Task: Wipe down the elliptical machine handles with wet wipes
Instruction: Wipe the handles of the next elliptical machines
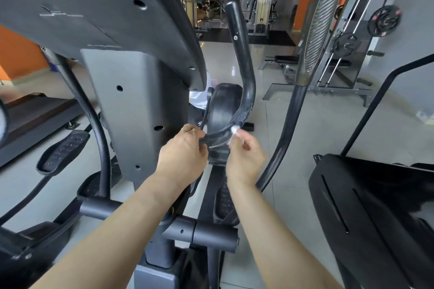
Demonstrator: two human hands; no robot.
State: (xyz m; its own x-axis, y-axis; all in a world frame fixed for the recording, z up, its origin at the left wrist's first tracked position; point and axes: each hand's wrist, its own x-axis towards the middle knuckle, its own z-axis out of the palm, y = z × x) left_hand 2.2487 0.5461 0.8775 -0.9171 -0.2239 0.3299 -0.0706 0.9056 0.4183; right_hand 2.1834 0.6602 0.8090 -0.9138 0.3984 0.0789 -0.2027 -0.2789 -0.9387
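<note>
Black, smooth, curved tubular handle [243,61]: left hand [182,152] fingers curl around its lower bend; right hand [245,159] fingers pinch a crumpled white wipe [234,129] against it.

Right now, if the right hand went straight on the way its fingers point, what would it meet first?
The curved black handle: the right hand pinches a wet wipe that looks pressed against the handle's lower bend, though depth is hard to judge from one view.
</note>
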